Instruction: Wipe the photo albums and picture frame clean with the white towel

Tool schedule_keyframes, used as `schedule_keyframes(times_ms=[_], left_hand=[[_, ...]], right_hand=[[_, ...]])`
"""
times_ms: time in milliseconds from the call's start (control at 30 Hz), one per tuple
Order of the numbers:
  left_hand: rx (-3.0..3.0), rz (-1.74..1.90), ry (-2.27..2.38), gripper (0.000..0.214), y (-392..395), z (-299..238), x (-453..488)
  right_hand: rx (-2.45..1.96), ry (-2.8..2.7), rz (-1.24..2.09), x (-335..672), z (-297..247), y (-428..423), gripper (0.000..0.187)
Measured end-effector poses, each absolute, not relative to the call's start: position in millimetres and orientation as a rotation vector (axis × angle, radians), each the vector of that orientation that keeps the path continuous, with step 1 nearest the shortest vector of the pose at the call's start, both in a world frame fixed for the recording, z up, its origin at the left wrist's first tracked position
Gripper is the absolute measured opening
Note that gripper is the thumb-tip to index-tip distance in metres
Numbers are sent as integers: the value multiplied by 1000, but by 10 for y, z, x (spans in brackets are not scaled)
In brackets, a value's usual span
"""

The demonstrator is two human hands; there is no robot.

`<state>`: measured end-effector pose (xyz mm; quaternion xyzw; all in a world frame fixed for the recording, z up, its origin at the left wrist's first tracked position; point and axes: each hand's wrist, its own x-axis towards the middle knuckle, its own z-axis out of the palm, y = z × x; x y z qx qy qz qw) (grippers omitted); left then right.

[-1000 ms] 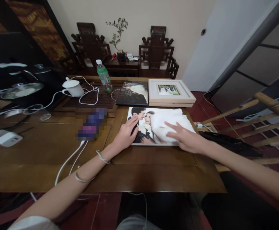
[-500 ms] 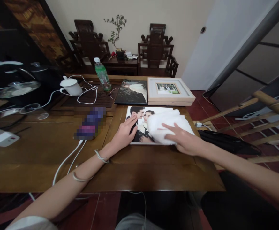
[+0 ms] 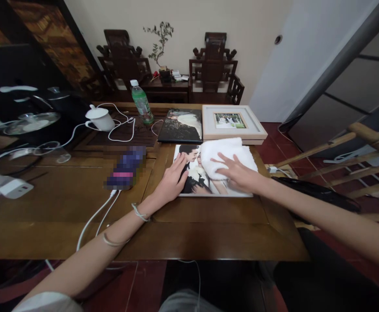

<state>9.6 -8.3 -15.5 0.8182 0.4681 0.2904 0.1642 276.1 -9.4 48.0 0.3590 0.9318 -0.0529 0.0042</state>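
A glossy photo panel printed with a couple lies flat on the wooden table in front of me. My left hand rests on its left edge, fingers stretched out and lying flat. On the panel's right part is a thick white cloth, folded and fluffy, hiding much of the picture there. Over this cloth my right hand presses from above with its fingers spread; its thumb is not clearly visible.
Behind the panel lie a dark photo panel and a framed photo. A green bottle, a lidded white cup and a phone on a white cable stand or lie to the left. A wooden chair is at the right.
My right hand and the white cloth have moved away from me and slightly left, uncovering the panel's lower right part. The left hand stays on the left edge.
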Motion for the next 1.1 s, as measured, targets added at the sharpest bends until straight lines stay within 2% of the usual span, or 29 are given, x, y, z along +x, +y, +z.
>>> schedule_keyframes(times_ms=[200,333,600,700,900,1100], left_hand=[[2348,825,1360,52,-90,-162,107],[2346,839,1361,51,-82,-171,113],[2343,807,1381,49,-53,-198,109],[2340,809,1378,49,-55,-184,108],[2333,787,1372,49,-63,-153,101],[2329,817,1347,49,-64,-164,95]], right_hand=[[1045,2991,-226,2790,437,-979,59],[1014,3030,-269,2783,397,-1240,56],[1029,2938,-385,2709,568,-682,67],[1134,2894,-379,2598,610,-331,65],[1248,2862,-203,2366,583,166,68],[1175,2842,8,2313,478,-76,63]])
